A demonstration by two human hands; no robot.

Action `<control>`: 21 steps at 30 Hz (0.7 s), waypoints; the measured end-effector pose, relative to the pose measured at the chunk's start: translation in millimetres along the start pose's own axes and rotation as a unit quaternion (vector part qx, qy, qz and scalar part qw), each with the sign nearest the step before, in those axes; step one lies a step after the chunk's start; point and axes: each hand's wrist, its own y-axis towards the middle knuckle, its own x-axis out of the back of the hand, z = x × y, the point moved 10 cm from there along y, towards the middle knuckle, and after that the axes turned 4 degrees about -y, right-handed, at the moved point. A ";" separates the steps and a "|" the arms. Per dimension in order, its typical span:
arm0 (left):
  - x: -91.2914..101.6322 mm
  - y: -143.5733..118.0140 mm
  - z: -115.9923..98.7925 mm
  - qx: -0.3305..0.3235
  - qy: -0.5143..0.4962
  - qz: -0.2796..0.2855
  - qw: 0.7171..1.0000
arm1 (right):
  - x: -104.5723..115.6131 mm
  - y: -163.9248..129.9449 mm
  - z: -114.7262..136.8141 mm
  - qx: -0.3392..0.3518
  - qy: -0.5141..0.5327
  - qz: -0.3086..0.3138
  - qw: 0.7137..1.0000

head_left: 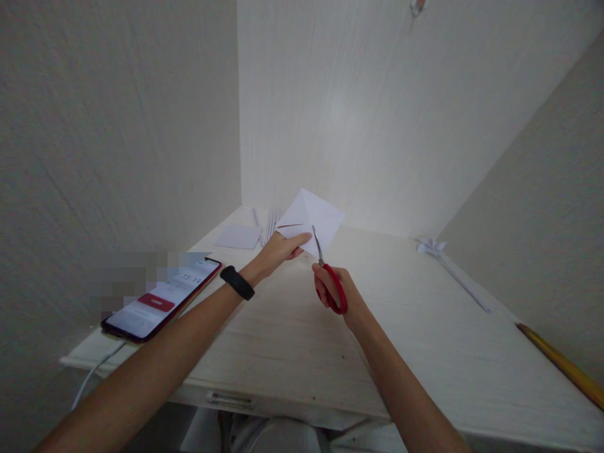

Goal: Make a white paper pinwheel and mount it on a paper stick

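My left hand (285,248), with a dark band on its wrist, pinches a white square sheet of paper (325,212) near its lower edge and holds it up above the desk. Fold creases meet near the middle of the sheet, and a slit runs in from its left corner. Red-handled scissors (337,292) are gripped in my right hand (333,283), the fingers through the loops. Their blades reach up over the lower part of the paper, pointing to its middle. Whether they are cutting into it at this instant is hard to see.
A phone (165,302) with a white cable lies at the desk's left edge. Behind my left hand are paper sheets (238,237) and thin paper sticks (271,221). A paper pinwheel (431,246) on a stick and a yellow object (561,362) lie along the right wall.
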 end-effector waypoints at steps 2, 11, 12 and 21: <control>-0.2 0.6 1.0 -0.006 -0.004 0.003 1.000 | -0.3 0.4 -0.4 0.003 0.001 0.002 1.000; -1.8 0.0 -1.1 -0.019 -0.004 0.014 1.000 | -1.3 -3.7 5.9 0.013 0.007 0.006 1.000; -2.3 0.0 -1.8 -0.021 -0.011 0.016 1.000 | -2.2 -4.2 7.0 0.015 0.013 0.010 1.000; -1.7 -0.4 -1.7 -0.001 -0.020 0.007 1.000 | -5.6 -5.1 11.4 0.022 0.029 0.028 0.999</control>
